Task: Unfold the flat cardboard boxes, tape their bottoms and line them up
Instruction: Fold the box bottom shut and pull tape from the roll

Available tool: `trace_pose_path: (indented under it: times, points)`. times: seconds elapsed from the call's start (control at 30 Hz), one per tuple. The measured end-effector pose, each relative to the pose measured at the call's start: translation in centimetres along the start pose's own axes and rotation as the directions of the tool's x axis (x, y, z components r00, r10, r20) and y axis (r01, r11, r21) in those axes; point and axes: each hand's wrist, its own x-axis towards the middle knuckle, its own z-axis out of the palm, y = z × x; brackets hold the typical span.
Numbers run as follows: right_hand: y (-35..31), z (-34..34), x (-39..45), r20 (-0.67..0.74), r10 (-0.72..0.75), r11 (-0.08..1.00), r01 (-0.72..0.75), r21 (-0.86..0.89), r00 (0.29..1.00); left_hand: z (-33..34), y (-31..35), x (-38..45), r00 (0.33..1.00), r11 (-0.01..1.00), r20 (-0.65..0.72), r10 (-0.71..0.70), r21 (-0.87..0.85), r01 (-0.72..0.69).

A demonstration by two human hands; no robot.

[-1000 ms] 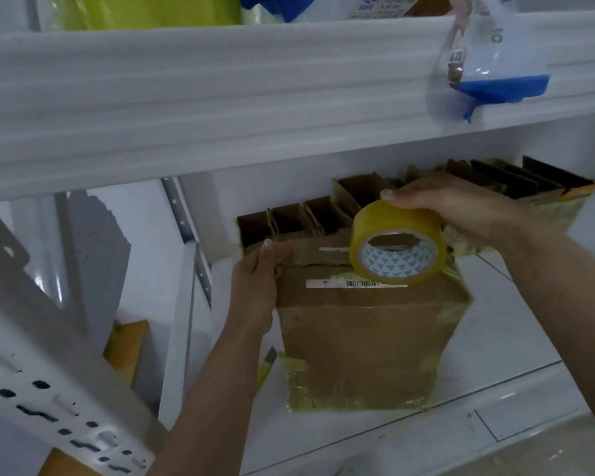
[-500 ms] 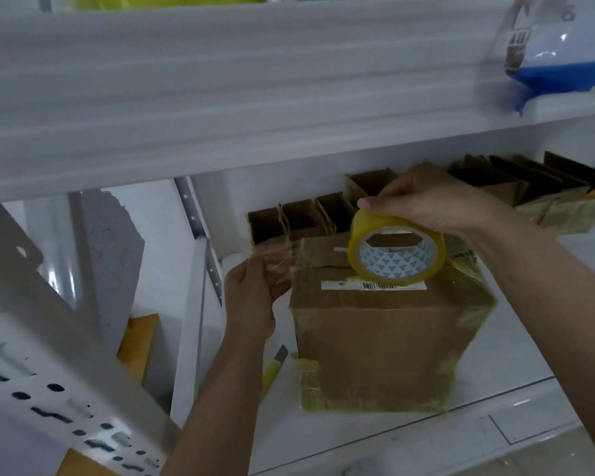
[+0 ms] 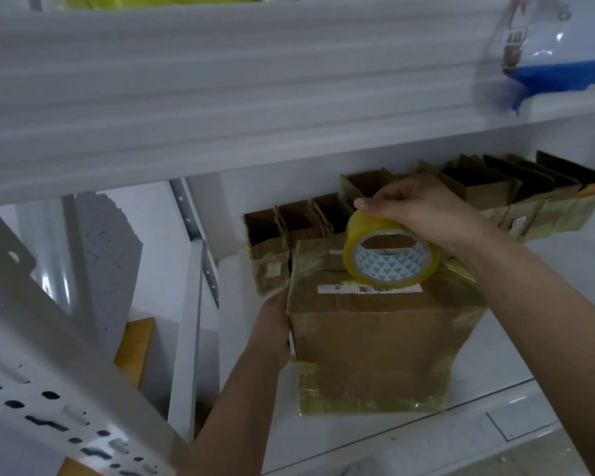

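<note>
Box (image 3: pixel 375 341) standing near shelf (image 3: pixel 529 338) front edge, long axis vertical. Right hand (image 3: pixel 423 214) gripping tape roll (image 3: pixel 390 254) directly above box top. Left hand (image 3: pixel 272 324) pressing flat against left side.

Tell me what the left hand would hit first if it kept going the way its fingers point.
Probably the small open boxes lined up behind; the left hand points up along the big box's left side. Depth is unclear.

- 1 taped cardboard box (image 3: pixel 375 345) in front
- row of open boxes (image 3: pixel 478 187) behind, roughly 9, exact count unclear
- 1 tape roll (image 3: pixel 390 255)
- 2 hands: left hand (image 3: pixel 272 324), right hand (image 3: pixel 423 209)
- 1 plastic bag (image 3: pixel 557 53) on upper shelf
</note>
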Motion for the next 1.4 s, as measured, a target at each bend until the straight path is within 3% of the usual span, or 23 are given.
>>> trace_pose_path:
  times: [0.13, 0.43, 0.53, 0.6, 0.63, 0.7, 0.77, 0.87, 1.1, 1.23, 1.4]
  points:
    - [0.3, 0.2, -0.1, 0.002, 0.004, 1.0, -0.004, 0.026, 1.0, -0.1, -0.3, -0.1, 0.989, 0.979, 0.031, -0.142, -0.145, 0.145]
    - [0.4, -0.1, -0.2, 0.033, 0.005, 0.996, -0.008, 0.084, 0.999, 0.9, 0.9, -0.3, 0.977, 0.956, 0.037, -0.212, -0.197, 0.215]
    - [1.2, -1.2, -0.5, 0.072, 0.034, 0.981, -0.047, 0.187, 0.997, 0.7, 1.9, -0.7, 0.995, 0.988, -0.016, -0.101, -0.12, 0.099]
    - [2.0, -1.8, -1.0, 0.124, 0.034, 0.972, -0.062, 0.227, 0.992, 0.1, 2.9, -1.0, 0.991, 0.99, -0.047, 0.129, 0.066, -0.125]
    - [2.6, -2.0, -1.3, 0.15, 0.015, 0.963, -0.055, 0.265, 0.988, -0.1, 3.6, -1.3, 0.958, 0.93, 0.01, 0.285, 0.241, -0.279]
    - [3.9, -2.1, -1.6, 0.176, -0.005, 0.932, -0.059, 0.356, 0.984, 0.3, 4.7, -2.1, 0.853, 0.662, 0.261, 0.452, 0.542, -0.517]
    - [5.1, -2.1, -1.7, 0.192, 0.017, 0.886, -0.103, 0.452, 0.981, 1.6, 5.5, -2.4, 0.797, 0.338, 0.483, 0.363, 0.729, -0.595]
    - [5.8, -2.3, -1.5, 0.28, -0.01, 0.854, -0.138, 0.501, 0.96, 3.9, 5.3, -2.2, 0.794, 0.004, 0.576, 0.196, 0.809, -0.588]
    - [4.5, -1.9, -1.5, 0.252, -0.048, 0.896, -0.07, 0.439, 0.966, 4.3, 4.2, -1.9, 0.819, -0.296, 0.54, 0.194, 0.828, -0.476]
    - [3.2, -2.5, -0.8, 0.202, -0.046, 0.944, -0.023, 0.33, 0.978, 4.4, 4.3, -1.9, 0.819, -0.331, 0.54, 0.193, 0.822, -0.464]
    - [2.8, -6.5, -0.5, 0.042, -0.025, 1.0, 0.025, -0.007, 0.999, 4.1, 4.3, -2.2, 0.833, -0.377, 0.528, 0.167, 0.815, -0.441]
